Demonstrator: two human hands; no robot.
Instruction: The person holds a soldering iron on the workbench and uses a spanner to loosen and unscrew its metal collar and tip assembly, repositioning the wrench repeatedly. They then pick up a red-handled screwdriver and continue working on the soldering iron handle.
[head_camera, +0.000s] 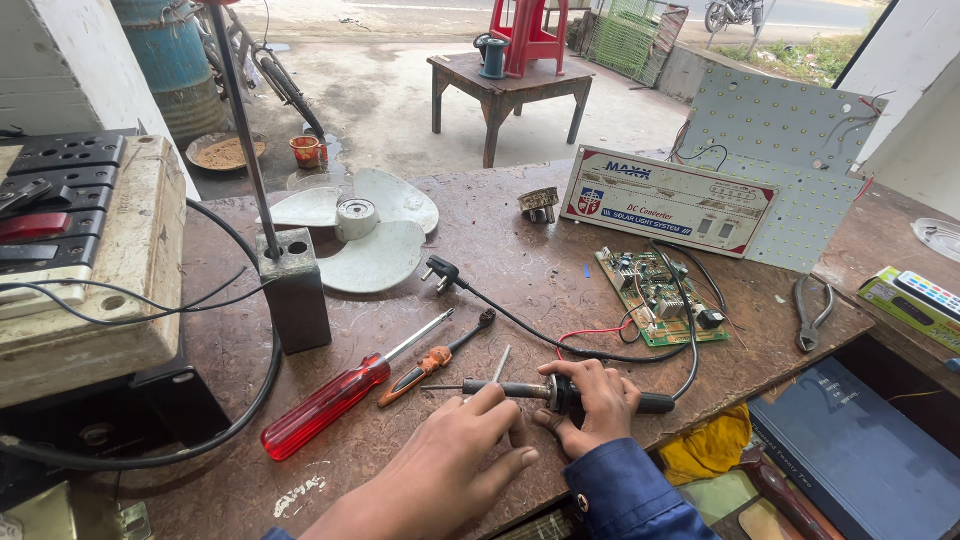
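- Our right hand (590, 400) is clenched around the handle of a soldering iron (540, 392), which lies flat near the bench's front edge, at about 6 o'clock in the head view, its metal tip pointing toward 9 o'clock.
- Our left hand (455, 455) is loose, fingers spread; its fingertips (495, 398) touch the iron's shaft and grasp nothing.
- The iron's black cord (520, 325) runs from the handle up toward 11 o'clock and ends in a plug (440, 270) lying on the wooden bench (500, 250).
- Just beside the iron's tip, toward 9 o'clock, lie a small orange-handled screwdriver (430, 362) and a larger red-handled screwdriver (330, 400), both slanted.
- At 2 o'clock from our right hand sits a green circuit board (660, 295) with red and black wires trailing toward the iron.
- Beyond the board, a white converter box (665, 200) leans against white panels of small lights (790, 130).
- Pliers (812, 312) rest at 3 o'clock near the bench's right edge.
- A white fan blade (365, 225) lies at 11 o'clock, beside a dark block (295, 300) holding an upright rod.
- A switch board (60, 180) stands at 9 o'clock.
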